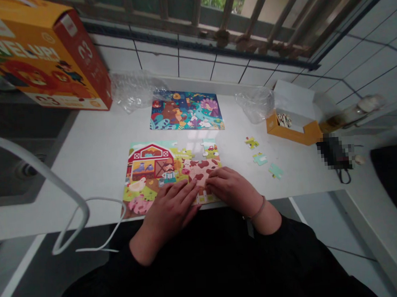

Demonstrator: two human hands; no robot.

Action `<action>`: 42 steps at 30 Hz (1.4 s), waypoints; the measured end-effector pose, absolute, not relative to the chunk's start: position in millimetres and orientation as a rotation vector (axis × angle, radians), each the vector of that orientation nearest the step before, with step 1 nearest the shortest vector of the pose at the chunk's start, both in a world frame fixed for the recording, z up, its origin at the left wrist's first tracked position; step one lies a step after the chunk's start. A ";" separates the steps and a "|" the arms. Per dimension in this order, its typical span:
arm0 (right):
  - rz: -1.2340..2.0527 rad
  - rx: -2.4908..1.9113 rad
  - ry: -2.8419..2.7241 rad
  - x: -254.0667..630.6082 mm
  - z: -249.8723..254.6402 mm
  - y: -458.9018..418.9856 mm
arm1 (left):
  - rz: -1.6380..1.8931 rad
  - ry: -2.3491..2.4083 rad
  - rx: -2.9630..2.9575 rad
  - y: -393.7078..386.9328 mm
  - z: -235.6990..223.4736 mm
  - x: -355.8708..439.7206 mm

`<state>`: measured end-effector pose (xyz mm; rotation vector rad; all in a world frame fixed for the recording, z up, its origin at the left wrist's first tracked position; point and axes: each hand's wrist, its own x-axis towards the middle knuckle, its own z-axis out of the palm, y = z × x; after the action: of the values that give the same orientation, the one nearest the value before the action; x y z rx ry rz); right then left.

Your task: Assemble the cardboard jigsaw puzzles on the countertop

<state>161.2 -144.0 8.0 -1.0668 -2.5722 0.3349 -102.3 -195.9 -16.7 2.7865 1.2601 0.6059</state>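
A farm jigsaw puzzle [152, 169] with a red barn lies near the front edge of the white counter [98, 154]. My left hand [171, 208] lies flat on its lower middle, fingers stretched out over the pieces. My right hand [233, 189] rests beside it on the puzzle's lower right part, fingers pressed down on the cow area. Neither hand grips anything. Three loose puzzle pieces lie to the right: a yellow-green piece [251, 142], a teal piece [260, 158] and another teal piece [275, 170]. A finished colourful puzzle [186, 110] lies farther back.
An orange puzzle box [41, 55] stands at the back left. Crumpled clear plastic [132, 90] and another clear bag [255, 102] lie near the tiled wall. A small orange-and-white box [292, 120] sits at the right. A white cable [52, 184] loops at the left, over a sink.
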 end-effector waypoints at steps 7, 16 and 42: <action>-0.071 -1.802 -2.216 230.6 12.6 -82.8 | 0.609 1.257 2.787 -195.5 -17.2 -103.1; 0.043 -2.184 -2.093 281.7 10.8 -35.6 | 0.622 1.257 2.787 -196.1 -16.5 -102.3; 0.272 -1.293 -2.450 148.9 -0.6 -71.3 | 0.600 1.284 2.767 -198.6 -18.1 -103.0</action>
<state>148.9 -71.3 -0.6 -1.2931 -2.4499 0.2723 -103.0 -198.6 -18.1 2.7666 1.2839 0.5998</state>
